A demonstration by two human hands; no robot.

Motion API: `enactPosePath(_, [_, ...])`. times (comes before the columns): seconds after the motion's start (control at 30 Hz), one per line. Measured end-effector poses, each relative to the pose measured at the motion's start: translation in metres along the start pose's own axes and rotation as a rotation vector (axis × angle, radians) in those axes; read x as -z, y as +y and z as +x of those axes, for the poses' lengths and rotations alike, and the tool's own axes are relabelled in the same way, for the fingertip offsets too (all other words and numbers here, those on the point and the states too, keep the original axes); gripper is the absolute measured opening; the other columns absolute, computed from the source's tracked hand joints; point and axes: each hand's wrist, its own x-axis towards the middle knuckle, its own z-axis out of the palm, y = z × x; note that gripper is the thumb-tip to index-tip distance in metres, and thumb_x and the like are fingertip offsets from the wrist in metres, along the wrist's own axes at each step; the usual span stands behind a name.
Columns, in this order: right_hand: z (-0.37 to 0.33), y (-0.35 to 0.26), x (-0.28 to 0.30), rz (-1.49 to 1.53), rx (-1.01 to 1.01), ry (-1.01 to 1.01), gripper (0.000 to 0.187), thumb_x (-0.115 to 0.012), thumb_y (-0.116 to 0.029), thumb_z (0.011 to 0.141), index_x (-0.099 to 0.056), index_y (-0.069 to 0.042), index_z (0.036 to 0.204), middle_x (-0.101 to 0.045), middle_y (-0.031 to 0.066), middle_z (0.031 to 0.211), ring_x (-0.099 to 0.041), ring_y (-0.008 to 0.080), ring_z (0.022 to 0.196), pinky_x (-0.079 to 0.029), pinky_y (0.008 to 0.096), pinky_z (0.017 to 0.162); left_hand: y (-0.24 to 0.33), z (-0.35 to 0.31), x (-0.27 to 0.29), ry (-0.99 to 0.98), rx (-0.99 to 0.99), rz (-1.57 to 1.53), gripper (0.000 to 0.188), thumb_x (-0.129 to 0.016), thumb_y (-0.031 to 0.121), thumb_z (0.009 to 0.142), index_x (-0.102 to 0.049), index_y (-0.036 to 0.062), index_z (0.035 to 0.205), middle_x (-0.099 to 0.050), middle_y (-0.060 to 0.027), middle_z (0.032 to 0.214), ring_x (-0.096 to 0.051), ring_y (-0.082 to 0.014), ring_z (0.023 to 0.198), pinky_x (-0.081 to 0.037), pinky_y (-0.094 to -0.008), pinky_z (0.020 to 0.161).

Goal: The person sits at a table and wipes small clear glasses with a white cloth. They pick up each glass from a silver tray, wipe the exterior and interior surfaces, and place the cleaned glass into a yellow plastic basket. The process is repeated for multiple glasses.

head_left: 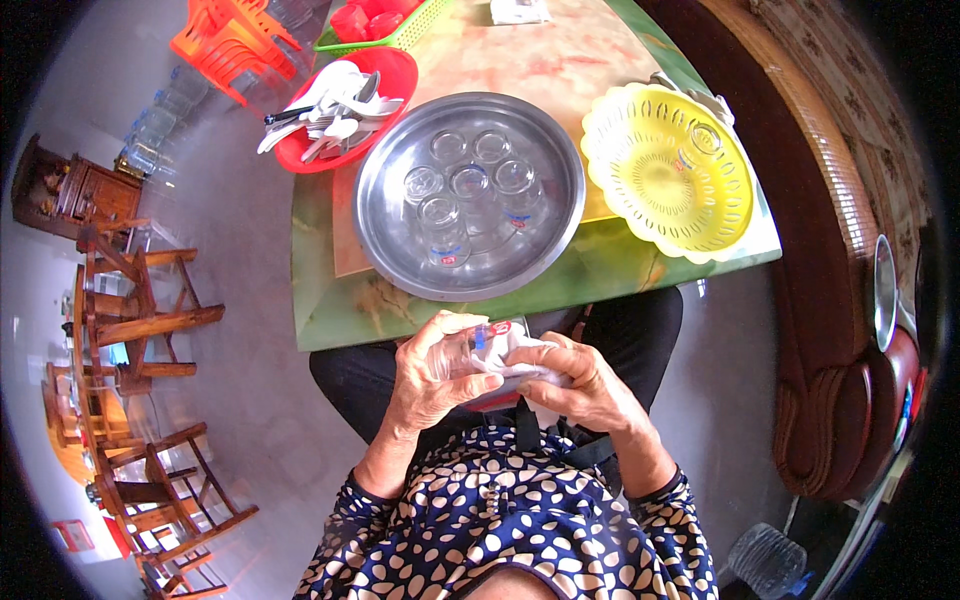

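Observation:
Over my lap, just off the table's near edge, my left hand [432,377] grips a clear drinking glass [450,357] lying sideways, with a red and blue label on it. My right hand [583,380] pinches a white cloth [500,350] that is pressed against the glass at its right end. How far the cloth reaches inside the glass I cannot tell. Beyond my hands a round steel tray [390,245] holds several similar glasses [470,183]. To its right, a yellow slotted plastic basket [625,180] has one glass [706,140] in it.
A red bowl [293,150] of spoons and other utensils sits at the table's left edge. Behind it is a green basket [415,25] with red cups. Wooden chairs [150,325] stand to the left, a brown leather sofa [825,400] to the right. A large plastic bottle [765,560] lies on the floor.

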Motion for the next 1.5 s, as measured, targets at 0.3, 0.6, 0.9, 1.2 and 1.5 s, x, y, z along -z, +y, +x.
enactPosePath(0.3, [-0.009,-0.019,0.008,0.597,-0.254,-0.028,0.032,-0.068,-0.015,0.084,-0.063,-0.005,0.114,-0.065,-0.0011,0.085,-0.056,0.0056,0.074,-0.045,0.0211,0.068,0.018,0.009,0.0,-0.045,-0.25,0.353,0.058,-0.085,0.005,0.06,-0.06,0.0028,0.112,-0.057,-0.0074,0.106,-0.056,-0.0169,0.098,-0.047,-0.0285,0.086])
enactPosePath(0.6, [-0.002,-0.015,0.006,-0.144,0.151,-0.04,0.035,-0.068,0.003,0.073,-0.067,-0.008,0.107,-0.058,0.0098,0.091,-0.059,0.0227,0.079,-0.049,0.0313,0.069,0.019,0.008,0.001,-0.018,-0.159,0.128,0.059,-0.087,0.014,0.061,-0.057,-0.0054,0.108,-0.059,-0.0078,0.102,-0.058,-0.0153,0.096,-0.046,-0.0281,0.088])
enactPosePath(0.9, [0.005,-0.006,-0.002,-0.422,0.29,0.1,0.047,-0.065,0.001,0.07,-0.065,-0.021,0.111,-0.056,0.0139,0.098,-0.061,0.0324,0.085,-0.053,0.0366,0.072,0.029,0.011,0.002,-0.01,0.053,0.095,0.048,-0.08,0.015,0.066,-0.058,-0.0045,0.103,-0.064,-0.0073,0.094,-0.061,-0.0141,0.088,-0.049,-0.028,0.082])
enactPosePath(1.2, [0.0,0.011,0.016,0.377,0.125,-0.254,0.038,-0.055,-0.027,0.088,-0.061,0.0,0.115,-0.059,0.0105,0.105,-0.055,0.0214,0.091,-0.043,0.0349,0.081,0.022,0.006,-0.004,0.016,0.185,-0.179,0.045,-0.078,0.01,0.067,-0.058,-0.0037,0.104,-0.064,-0.0093,0.094,-0.062,-0.0149,0.086,-0.05,-0.0284,0.08])
enactPosePath(1.5, [0.008,0.0,0.005,-0.284,0.228,0.182,0.025,-0.07,-0.012,0.077,-0.056,-0.002,0.095,-0.059,0.0106,0.085,-0.061,0.0256,0.077,-0.05,0.0334,0.068,0.022,0.004,-0.003,0.027,0.278,-0.175,0.04,-0.078,0.009,0.069,-0.058,-0.0014,0.102,-0.064,-0.0089,0.097,-0.06,-0.0135,0.091,-0.049,-0.0282,0.083])
